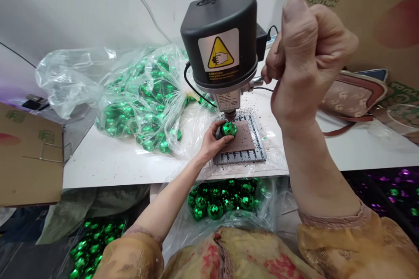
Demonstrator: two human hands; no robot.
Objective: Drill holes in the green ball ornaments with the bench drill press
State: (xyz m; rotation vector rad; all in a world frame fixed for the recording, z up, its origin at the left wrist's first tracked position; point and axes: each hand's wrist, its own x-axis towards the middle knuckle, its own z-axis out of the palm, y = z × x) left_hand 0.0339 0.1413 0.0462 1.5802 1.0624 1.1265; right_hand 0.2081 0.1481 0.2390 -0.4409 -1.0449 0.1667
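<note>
My left hand (pixel 212 141) holds a shiny green faceted ball (pixel 228 129) against its fingertips, just under the chuck of a black bench drill (pixel 219 30). The ball sits above a brown pad (pixel 241 136) on a slotted grey metal plate (pixel 239 157), with the drill's tip touching or nearly touching it. My right hand (pixel 306 54) is raised to the right of the drill in a closed fist and holds nothing visible. Dark specks of drilling debris lie scattered around the plate.
A clear plastic bag of green balls (pixel 144 100) lies on the white table (pixel 114 165) left of the drill. More green balls fill bags below the table edge (pixel 222 200) (pixel 93 244). A patterned handbag (pixel 350 98) and cardboard sheets (pixel 29 152) (pixel 360 8) flank the table.
</note>
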